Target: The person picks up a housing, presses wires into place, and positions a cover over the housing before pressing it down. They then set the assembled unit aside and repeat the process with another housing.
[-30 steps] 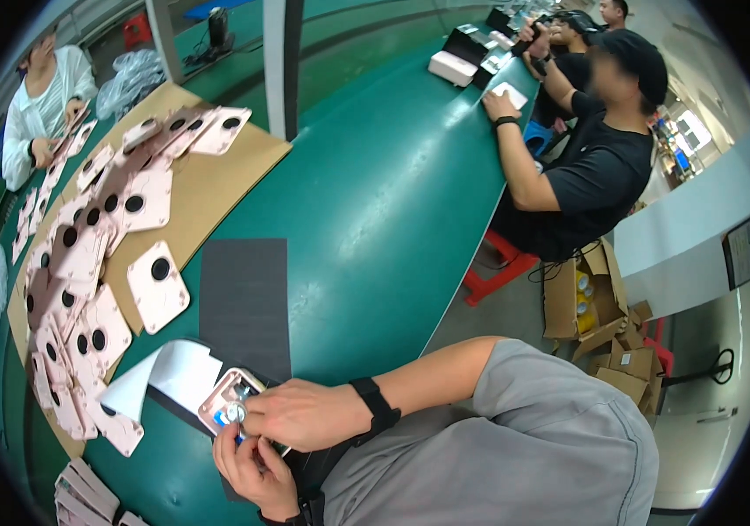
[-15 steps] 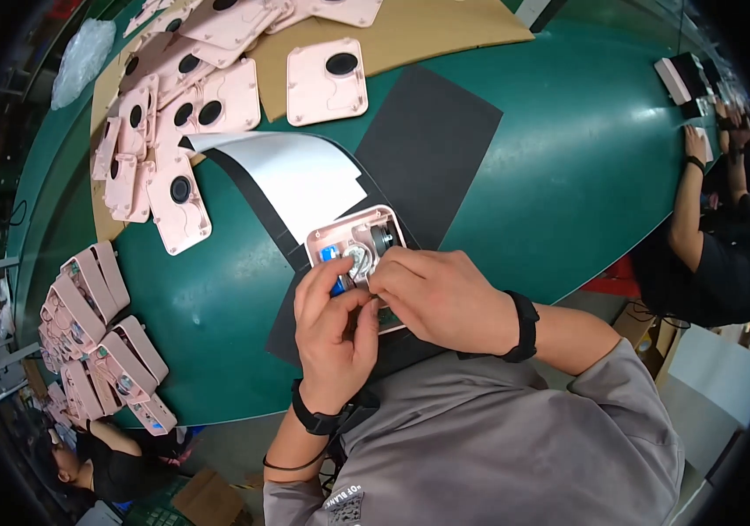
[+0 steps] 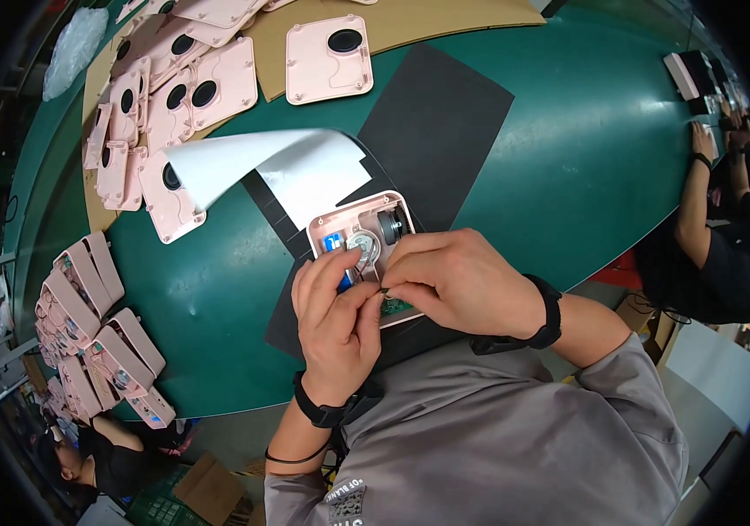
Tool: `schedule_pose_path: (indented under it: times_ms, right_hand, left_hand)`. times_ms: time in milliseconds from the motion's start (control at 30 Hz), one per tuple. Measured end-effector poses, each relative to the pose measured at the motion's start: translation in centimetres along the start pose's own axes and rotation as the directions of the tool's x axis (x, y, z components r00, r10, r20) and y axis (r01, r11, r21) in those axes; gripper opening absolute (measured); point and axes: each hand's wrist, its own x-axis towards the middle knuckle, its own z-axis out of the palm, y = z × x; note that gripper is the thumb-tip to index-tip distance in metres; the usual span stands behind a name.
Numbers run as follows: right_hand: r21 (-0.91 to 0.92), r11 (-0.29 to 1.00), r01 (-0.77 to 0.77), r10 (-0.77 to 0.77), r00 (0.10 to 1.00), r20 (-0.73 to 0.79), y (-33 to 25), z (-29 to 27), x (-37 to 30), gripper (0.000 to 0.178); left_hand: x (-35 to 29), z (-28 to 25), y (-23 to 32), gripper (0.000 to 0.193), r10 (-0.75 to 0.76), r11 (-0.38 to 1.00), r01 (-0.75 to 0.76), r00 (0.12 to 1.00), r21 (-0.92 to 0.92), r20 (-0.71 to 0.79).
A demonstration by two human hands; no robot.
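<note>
An open pink plastic case [image 3: 340,216] lies in front of me. In it are a blue cylindrical cell [image 3: 332,243], a round whitish part [image 3: 363,246], a black round component [image 3: 390,227] and part of a green circuit board [image 3: 397,306]. My left hand [image 3: 336,316] is closed over the case's near left side, thumb and finger pinched. Against its fingertips, my right hand [image 3: 467,285] also pinches. A tiny dark piece [image 3: 384,291] shows where the fingertips meet; its kind is unclear. Thin wires run beside it, partly hidden by the fingers.
Beyond the case lie a black sheet [image 3: 432,123] and a curled white backing sheet [image 3: 244,158]. Pink panels with black discs [image 3: 329,74] cover cardboard at the back left. Several pink cases [image 3: 86,298] stand at the left edge. Co-workers sit at both sides.
My right hand has shifted slightly right, and its thumb now meets the left fingertips, exposing the tiny dark piece and circuit board. The white sheet's loose end has curled over toward me.
</note>
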Motion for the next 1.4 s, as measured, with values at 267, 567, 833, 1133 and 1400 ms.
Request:
schedule_pose_path:
  times_ms: [267, 567, 833, 1133, 1400]
  right_hand:
    - [-0.042, 0.999, 0.005, -0.006, 1.0, -0.023, 0.0, 0.4, 0.2, 0.008]
    - [-0.071, 0.994, 0.077, -0.082, 0.994, -0.066, 0.3, 0.8, -0.3, 0.011]
    - [-0.086, 0.992, 0.092, -0.096, 0.994, -0.045, 0.2, 0.5, -0.1, 0.01]
    - [-0.162, 0.984, 0.069, -0.078, 0.996, -0.052, 0.2, 1.0, 0.0, 0.01]
    - [-0.158, 0.981, 0.111, -0.122, 0.991, -0.061, 0.9, 1.5, -0.4, 0.009]
  left_hand:
    - [0.9, -1.5, 1.2, 0.016, -0.126, 0.989, 0.132, 0.987, -0.067, 0.097]
    - [2.4, -2.5, 1.9, 0.008, -0.179, 0.983, 0.183, 0.965, -0.005, 0.19]
    - [1.9, -2.3, 1.5, 0.013, -0.137, 0.99, 0.141, 0.972, -0.01, 0.191]
    - [2.2, -1.9, 0.5, 0.019, -0.041, 0.999, 0.041, 0.988, 0.005, 0.15]
    - [2.6, -1.6, 0.2, 0.024, 0.042, 0.998, -0.05, 0.983, 0.04, 0.181]
